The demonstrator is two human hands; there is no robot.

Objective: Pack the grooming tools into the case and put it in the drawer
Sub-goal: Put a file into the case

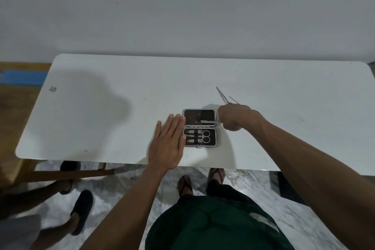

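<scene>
A small black grooming case [199, 127] with a silver rim lies open on the white table [121, 107]. Its near half holds scissors [204, 136] and nail clippers [190, 136] under straps. My left hand [169, 144] lies flat with fingers apart, its fingertips on the case's left edge. My right hand [236, 116] pinches a flat metal tool [208, 121] that lies across the case's far half. Beyond that hand, tweezers [221, 95] and a thin metal pick [234, 100] lie on the table.
The table's front edge runs just in front of me, and a plain wall stands behind it. Another person's legs and slippers [82, 212] are on the floor at the lower left, beside a wooden stool [67, 172]. No drawer is visible.
</scene>
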